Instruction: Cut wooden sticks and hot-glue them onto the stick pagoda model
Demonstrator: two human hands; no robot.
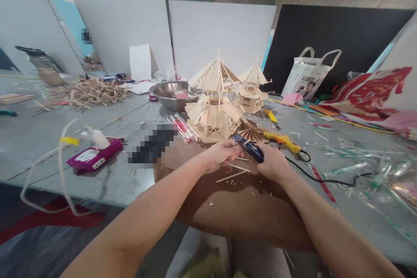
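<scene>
My right hand (273, 160) is closed around a dark blue pliers-like cutting tool (252, 150). At the tool's far end, my left hand (224, 153) pinches a thin wooden stick, mostly hidden by the fingers; a pale bit of it shows by the jaws. Below both hands, loose wooden sticks (232, 177) and small chips lie on a brown board (202, 204). Just beyond stands a tiered pavilion model (213, 115) built of sticks, with a pleated brown fan-like piece (250, 134) beside it.
A yellow glue gun (282, 140) with a black cord lies to the right, near clear plastic wrappers (378, 169). A second pavilion (252, 89) and a metal bowl (172, 95) stand behind. Leftward are a purple power strip (96, 155) and a pile of sticks (93, 92).
</scene>
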